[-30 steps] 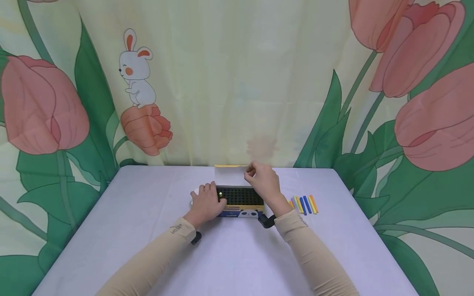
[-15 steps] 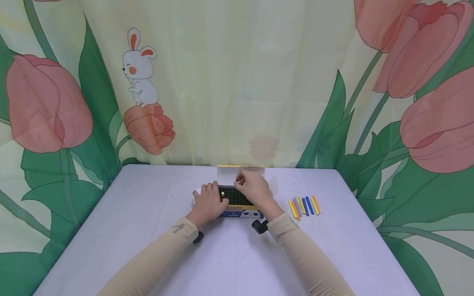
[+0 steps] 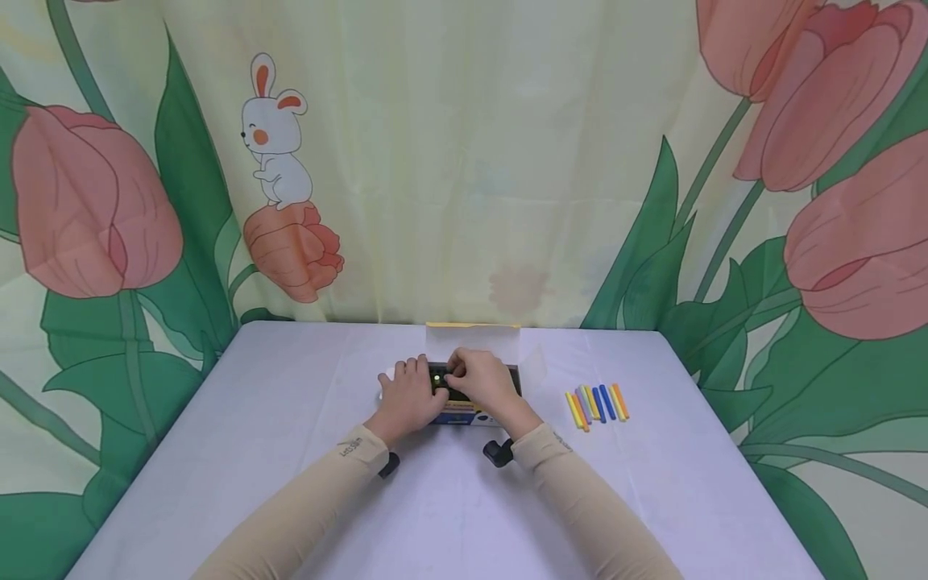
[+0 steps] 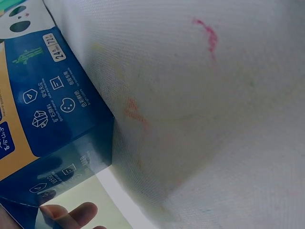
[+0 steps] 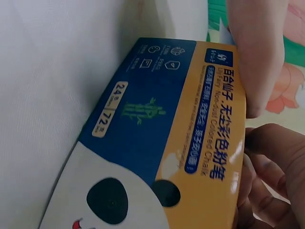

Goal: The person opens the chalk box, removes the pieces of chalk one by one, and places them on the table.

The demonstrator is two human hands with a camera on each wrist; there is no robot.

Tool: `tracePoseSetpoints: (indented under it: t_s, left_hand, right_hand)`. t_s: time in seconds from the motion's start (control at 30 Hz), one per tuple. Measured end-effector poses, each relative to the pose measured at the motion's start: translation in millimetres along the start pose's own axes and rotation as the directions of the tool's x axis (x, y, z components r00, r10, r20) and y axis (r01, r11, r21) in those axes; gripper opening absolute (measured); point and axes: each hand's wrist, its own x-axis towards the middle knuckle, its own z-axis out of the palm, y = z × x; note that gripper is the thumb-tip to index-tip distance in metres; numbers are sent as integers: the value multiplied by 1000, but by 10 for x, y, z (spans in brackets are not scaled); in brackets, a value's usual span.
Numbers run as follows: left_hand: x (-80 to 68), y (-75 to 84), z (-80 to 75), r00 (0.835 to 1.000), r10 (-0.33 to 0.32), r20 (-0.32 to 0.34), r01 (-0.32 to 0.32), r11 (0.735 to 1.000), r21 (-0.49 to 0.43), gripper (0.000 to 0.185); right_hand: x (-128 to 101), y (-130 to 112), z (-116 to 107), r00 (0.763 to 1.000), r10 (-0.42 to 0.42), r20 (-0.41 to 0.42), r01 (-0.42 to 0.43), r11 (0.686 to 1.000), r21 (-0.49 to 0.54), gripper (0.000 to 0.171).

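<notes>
Head view: left hand (image 3: 406, 399) grips the blue-and-yellow cardboard chalk box (image 3: 474, 416); right hand (image 3: 482, 380) pinches chalk over its dark tray. Pressing askew could snap it.

One chalk box (image 3: 474, 403), two hands, about eight loose chalk sticks (image 3: 597, 403).

Beige long sleeves (image 3: 312, 503) with small dark cuff lettering, black wrist-worn cameras (image 3: 498, 453), bare hands (image 3: 406, 399).

Chalk sticks (image 3: 597, 403) right of box (image 3: 474, 416)
</notes>
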Motion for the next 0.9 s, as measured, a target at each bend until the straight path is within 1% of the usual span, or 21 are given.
tracePoseSetpoints:
  t_s: [0.27, 0.43, 0.67, 0.9]
  left_hand:
    - [12, 9, 3, 1000, 8, 4, -8, 1000, 3, 78]
    - [9, 4, -8, 1000, 7, -6, -7, 1000, 3, 78]
    - [10, -4, 18, 1000, 4, 13, -4, 1000, 15, 78]
    - [14, -4, 8, 1000, 2, 22, -2, 1000, 22, 79]
  right_hand:
    - [39, 1, 63, 999, -23, 48, 24, 1000, -8, 16]
    - [61, 12, 98, 996, -61, 62, 63, 998, -24, 13]
    - [72, 11, 133, 994, -85, 64, 89, 994, -59, 9]
    - [77, 10, 133, 994, -90, 67, 96, 991, -97, 10]
